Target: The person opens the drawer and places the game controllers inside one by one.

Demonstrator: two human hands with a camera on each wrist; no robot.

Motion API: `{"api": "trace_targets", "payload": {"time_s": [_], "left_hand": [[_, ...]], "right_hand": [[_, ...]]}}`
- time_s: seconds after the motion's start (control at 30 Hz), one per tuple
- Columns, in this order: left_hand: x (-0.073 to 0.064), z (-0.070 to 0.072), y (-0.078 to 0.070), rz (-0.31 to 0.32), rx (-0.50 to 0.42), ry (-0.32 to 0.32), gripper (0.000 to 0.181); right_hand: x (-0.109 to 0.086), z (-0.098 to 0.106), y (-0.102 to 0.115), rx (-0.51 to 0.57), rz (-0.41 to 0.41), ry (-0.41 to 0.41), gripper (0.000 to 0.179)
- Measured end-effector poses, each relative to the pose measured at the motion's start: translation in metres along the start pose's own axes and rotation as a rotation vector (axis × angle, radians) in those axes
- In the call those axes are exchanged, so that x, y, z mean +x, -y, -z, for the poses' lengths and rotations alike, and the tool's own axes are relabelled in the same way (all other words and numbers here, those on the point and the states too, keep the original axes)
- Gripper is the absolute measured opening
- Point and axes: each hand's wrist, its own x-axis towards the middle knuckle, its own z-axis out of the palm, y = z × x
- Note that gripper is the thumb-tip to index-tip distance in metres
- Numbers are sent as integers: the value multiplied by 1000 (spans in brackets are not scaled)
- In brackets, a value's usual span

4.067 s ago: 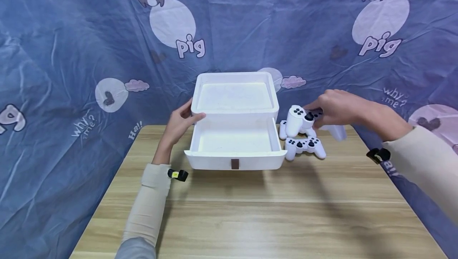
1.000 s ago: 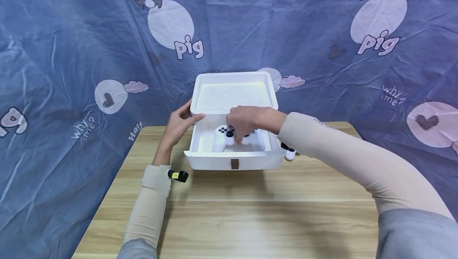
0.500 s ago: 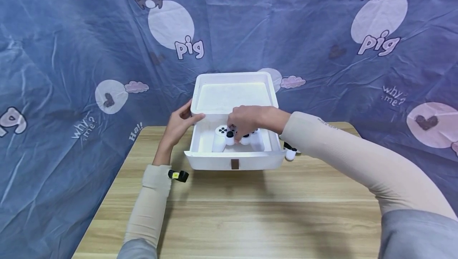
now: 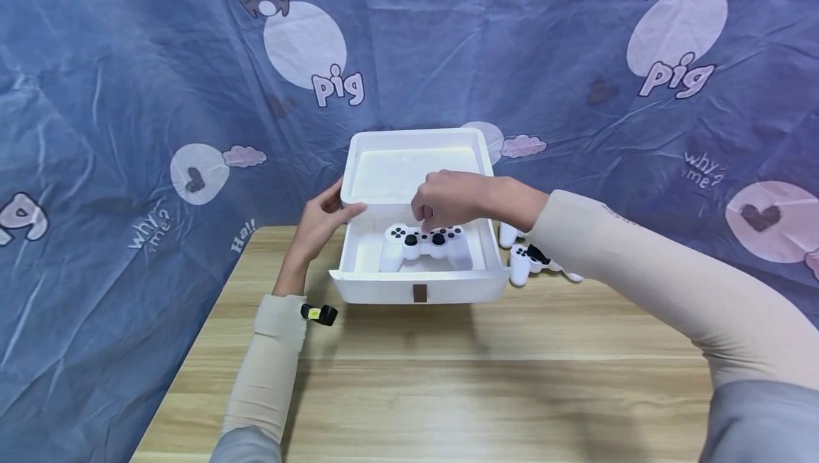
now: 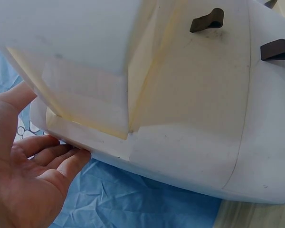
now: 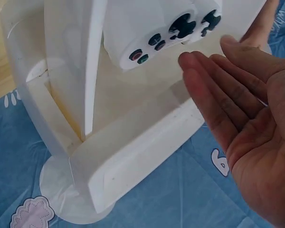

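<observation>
A white drawer box (image 4: 409, 137) stands at the table's back with its lower drawer (image 4: 377, 286) pulled out; a brown tab (image 4: 419, 294) is on the front. Inside the drawer lies a white game controller (image 4: 397, 253) with black thumbsticks, seen also in the right wrist view as a controller (image 6: 128, 33). Just above and behind it is my right hand (image 4: 451, 198), fingers loosely bent and holding nothing; the right wrist view shows fingertips apart from it. My left hand (image 4: 320, 227) grips the box's left side, thumb at the front edge; fingers (image 5: 73, 164) press the side wall.
To the right of the drawer, another white controller (image 4: 520, 267) lies on the wooden table (image 4: 409, 392), partly behind the right wrist's camera. Behind it shows part of a further controller (image 4: 507, 235). A blue printed cloth (image 4: 422, 57) hangs right behind the table.
My right hand took a controller from the group on the right and set it in the drawer. It has since let go and drawn up and back. My left hand stays put.
</observation>
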Motion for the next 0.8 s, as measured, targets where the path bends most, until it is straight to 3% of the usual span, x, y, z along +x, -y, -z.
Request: {"api": "trace_targets", "payload": {"time_s": [0.4,0.57,0.8], "left_hand": [[-1,-2,-2,3,-18,0,85],[-1,-2,-1,6,-14,1,86],[0,-1,1,-4,-15,-3,85]], "right_hand": [[-36,-9,10,-51,51,-253,20],[-52,-24,21,-50,42,-381,23],[-70,-56,47,-30,-32,-558,22]]}}
